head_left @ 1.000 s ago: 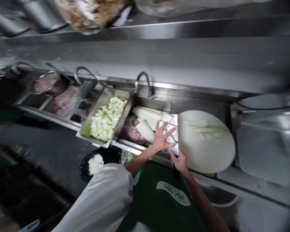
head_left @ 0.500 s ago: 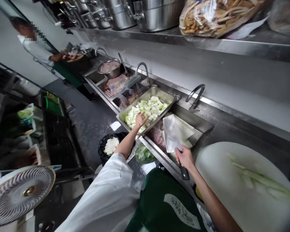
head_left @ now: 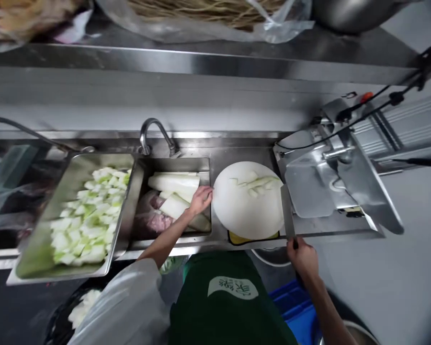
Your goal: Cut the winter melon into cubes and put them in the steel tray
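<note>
Cleaver [head_left: 288, 213]: beside the round board's rim, between three and four on a clock centred on that board with twelve toward the wall; blade seen narrow, tip toward twelve, handle toward five; contact with the rim cannot be told.
Right grip [head_left: 303, 258]: fingers wrapped tight around the cleaver's handle, just past four o'clock, below the counter's front edge.
Left grip [head_left: 200, 200]: at nine o'clock, fingertips by the board's rim, fingers close together and slightly bent; whether they pinch anything cannot be told.
Round board [head_left: 247, 218]: white, flat on the steel counter [head_left: 222, 155], with a yellow item [head_left: 241, 238] showing from under it at six.
Pale green strips [head_left: 258, 183]: lying with small chunks on the board, toward its one o'clock part.
Sink [head_left: 181, 165]: at nine o'clock, holding peeled pale lengths [head_left: 175, 182] and pinkish meat [head_left: 160, 221].
Tap [head_left: 145, 136]: at ten, behind the sink.
Metal tray [head_left: 39, 258]: farther out at nine, holding a heap of white and green chunks [head_left: 89, 215].
Black-lined bin [head_left: 59, 316]: at eight, low down, with white scraps [head_left: 84, 306] inside.
Metal machine [head_left: 371, 187]: at three, beyond the cleaver.
Blue crate [head_left: 294, 311]: at five, below the counter.
Shelf [head_left: 187, 60]: at twelve, carrying bagged dry strands [head_left: 208, 14].
</note>
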Demonstrator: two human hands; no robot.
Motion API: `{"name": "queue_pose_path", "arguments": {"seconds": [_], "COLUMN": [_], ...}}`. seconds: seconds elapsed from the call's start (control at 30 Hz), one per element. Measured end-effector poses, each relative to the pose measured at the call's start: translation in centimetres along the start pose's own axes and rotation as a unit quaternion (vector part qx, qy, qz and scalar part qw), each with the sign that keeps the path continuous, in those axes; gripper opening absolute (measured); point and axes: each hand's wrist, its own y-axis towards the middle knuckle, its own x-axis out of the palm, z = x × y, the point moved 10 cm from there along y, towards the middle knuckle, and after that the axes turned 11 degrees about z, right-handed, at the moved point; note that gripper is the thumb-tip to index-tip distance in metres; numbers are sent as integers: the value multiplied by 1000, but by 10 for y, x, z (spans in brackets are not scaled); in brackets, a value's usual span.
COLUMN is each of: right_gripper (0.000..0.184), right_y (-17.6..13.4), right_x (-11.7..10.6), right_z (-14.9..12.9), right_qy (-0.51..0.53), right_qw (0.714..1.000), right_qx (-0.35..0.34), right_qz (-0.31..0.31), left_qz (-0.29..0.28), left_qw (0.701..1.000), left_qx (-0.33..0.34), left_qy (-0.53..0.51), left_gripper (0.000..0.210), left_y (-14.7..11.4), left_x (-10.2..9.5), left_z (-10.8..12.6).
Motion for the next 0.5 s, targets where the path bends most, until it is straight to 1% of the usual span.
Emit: {"name": "queue_pose_path", "arguments": {"seconds": [0.07, 0.1, 0.13, 0.17, 0.2, 0.23, 0.27, 0.3, 0.33, 0.4, 0.43, 0.5], "right_gripper": [23, 22, 22, 22, 21, 20, 19, 18, 16, 15, 18, 28], "right_y": [-3, -5, -7, -9, -10, -10, -9, -8, -5, 4, 10, 25], "right_x": [2, 3, 4, 5, 5, 6, 5, 4, 2, -7, -15, -39], "right_z": [8, 5, -2, -12, -25, -41, -57, -75, -93, -129, -147, -181], "right_qy": [-25, -24, -17, -6, 7, 21, 32, 40, 44, 51, 64, 113], "right_qw": [1000, 999, 998, 995, 990, 982, 971, 957, 943, 917, 908, 895], "right_qx": [-15, -33, -60, -92, -130, -173, -217, -259, -298, -357, -378, -408], "right_qz": [-5, -11, -22, -37, -55, -76, -99, -121, -142, -168, -170, -141], "left_qz": [-69, -109, -154, -196, -231, -263, -290, -314, -334, -356, -356, -327], "left_qw": [992, 979, 959, 935, 914, 896, 882, 870, 859, 849, 851, 871], "left_qx": [98, 161, 228, 284, 326, 354, 371, 379, 382, 372, 363, 330], "left_qy": [-35, -54, -72, -81, -76, -54, -18, 24, 63, 118, 130, 160], "left_gripper": [35, 36, 37, 38, 38, 35, 30, 24, 20, 16, 15, 20], "left_y": [16, 16, 11, 3, -7, -16, -24, -31, -38, -48, -50, -44], "left_x": [51, 71, 89, 102, 111, 118, 123, 123, 120, 103, 90, 66], "left_z": [65, 103, 141, 175, 202, 221, 232, 236, 233, 216, 205, 184]}}
